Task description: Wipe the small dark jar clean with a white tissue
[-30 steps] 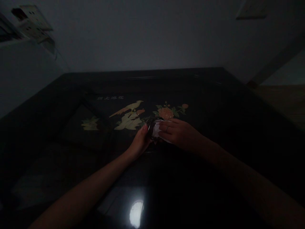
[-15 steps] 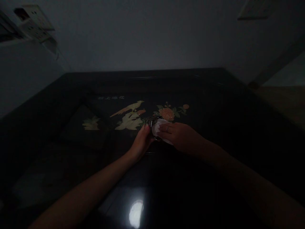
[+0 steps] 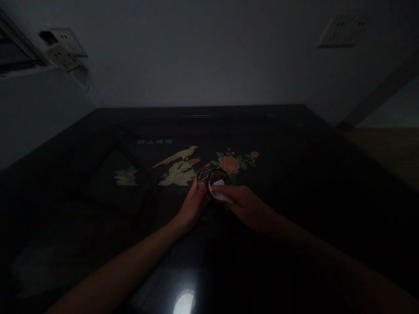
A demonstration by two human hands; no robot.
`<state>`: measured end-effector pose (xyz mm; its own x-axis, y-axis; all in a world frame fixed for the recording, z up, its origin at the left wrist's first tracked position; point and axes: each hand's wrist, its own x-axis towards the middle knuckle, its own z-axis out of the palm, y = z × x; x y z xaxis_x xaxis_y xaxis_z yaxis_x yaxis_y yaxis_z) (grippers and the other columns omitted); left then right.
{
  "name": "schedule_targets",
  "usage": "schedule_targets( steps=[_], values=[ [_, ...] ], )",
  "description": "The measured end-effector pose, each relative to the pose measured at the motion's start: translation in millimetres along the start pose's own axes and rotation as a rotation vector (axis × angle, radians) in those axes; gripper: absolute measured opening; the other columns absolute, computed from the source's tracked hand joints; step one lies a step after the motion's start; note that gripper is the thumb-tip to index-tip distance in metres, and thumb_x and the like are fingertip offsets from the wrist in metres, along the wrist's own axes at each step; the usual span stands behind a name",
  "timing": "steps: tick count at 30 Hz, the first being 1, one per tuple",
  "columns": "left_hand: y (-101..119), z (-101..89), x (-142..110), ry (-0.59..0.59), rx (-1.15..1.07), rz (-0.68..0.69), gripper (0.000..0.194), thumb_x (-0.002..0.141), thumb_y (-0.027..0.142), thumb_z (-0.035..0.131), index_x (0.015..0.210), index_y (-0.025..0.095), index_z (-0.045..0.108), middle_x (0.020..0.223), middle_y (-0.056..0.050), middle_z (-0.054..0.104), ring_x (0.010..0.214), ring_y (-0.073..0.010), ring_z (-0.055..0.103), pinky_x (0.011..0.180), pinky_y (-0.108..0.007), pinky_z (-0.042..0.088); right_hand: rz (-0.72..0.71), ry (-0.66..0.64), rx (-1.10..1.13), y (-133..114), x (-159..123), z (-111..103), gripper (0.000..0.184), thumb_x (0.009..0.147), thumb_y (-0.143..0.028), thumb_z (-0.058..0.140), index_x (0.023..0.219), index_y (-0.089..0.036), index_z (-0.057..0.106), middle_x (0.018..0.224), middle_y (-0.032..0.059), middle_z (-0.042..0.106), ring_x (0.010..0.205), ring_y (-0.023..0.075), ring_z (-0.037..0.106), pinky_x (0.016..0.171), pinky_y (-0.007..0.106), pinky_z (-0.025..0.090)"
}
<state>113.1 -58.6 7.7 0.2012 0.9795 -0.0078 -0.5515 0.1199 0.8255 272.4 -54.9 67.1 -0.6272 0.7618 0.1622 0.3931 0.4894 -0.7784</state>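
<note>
A: State the change.
B: The tissue [image 3: 221, 196] lay spread over the side of the glass cup [image 3: 204, 175]; it is now bunched at the near edge. Contact has therefore shifted to another area, and more of the cup is exposed.
A: Grip and position?
B: The left hand [image 3: 191, 206] grasps the cup; the right hand [image 3: 251, 209] pinches the tissue. The cup sits between both hands, over the tabletop [image 3: 235, 266].
A: Materials?
B: Cup: rounded, shiny, apparently see-through. Tissue: white, creased. Tabletop: black, glossy.
</note>
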Motion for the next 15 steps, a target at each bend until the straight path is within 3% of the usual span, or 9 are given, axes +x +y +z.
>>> schedule_targets(
  steps=[6, 9, 12, 15],
  values=[
    [0.6, 1.7, 0.8, 0.041, -0.005, -0.037, 0.057, 0.077, 0.053, 0.064, 0.125, 0.023, 0.054, 0.118, -0.008, 0.063, 0.111, -0.0237, 0.057, 0.09, -0.033, 0.046, -0.04, -0.135, -0.378, 2.1, -0.3, -8.2, 0.035, 0.088, -0.008, 0.047, 0.119, -0.017, 0.062, 0.118, 0.0104, 0.068, 0.105, 0.022, 0.065, 0.089, 0.035, 0.051],
    [1.2, 1.0, 1.7, 0.062, 0.003, -0.068, 0.051, 0.075, 0.055, 0.065, 0.11, 0.019, 0.06, 0.101, -0.007, 0.067, 0.086, -0.019, 0.063, 0.069, -0.027, 0.049, -0.12, -0.176, -0.566, 3.0, 0.2, -13.6, 0.032, 0.088, -0.007, 0.049, 0.115, -0.018, 0.064, 0.117, 0.0099, 0.068, 0.105, 0.0211, 0.065, 0.088, 0.034, 0.051],
    [1.4, -0.8, 3.0, 0.06, 0.016, -0.109, 0.052, 0.072, 0.062, 0.063, 0.098, 0.016, 0.061, 0.079, -0.005, 0.067, 0.06, -0.0142, 0.059, 0.048, -0.023, 0.043, -0.274, -0.203, -0.752, 3.8, 1.9, -19.7, 0.027, 0.088, -0.008, 0.051, 0.11, -0.015, 0.066, 0.118, 0.0124, 0.067, 0.114, 0.0247, 0.06, 0.091, 0.038, 0.049],
    [-0.4, -2.9, 4.3, 0.024, 0.038, -0.144, 0.058, 0.072, 0.068, 0.058, 0.095, 0.015, 0.061, 0.065, -0.003, 0.062, 0.05, -0.0137, 0.055, 0.043, -0.024, 0.039, -0.391, -0.169, -0.855, 5.1, 2.6, -22.1, 0.023, 0.089, -0.009, 0.052, 0.106, -0.012, 0.067, 0.114, 0.0134, 0.069, 0.12, 0.0261, 0.055, 0.095, 0.042, 0.047]
  ],
)
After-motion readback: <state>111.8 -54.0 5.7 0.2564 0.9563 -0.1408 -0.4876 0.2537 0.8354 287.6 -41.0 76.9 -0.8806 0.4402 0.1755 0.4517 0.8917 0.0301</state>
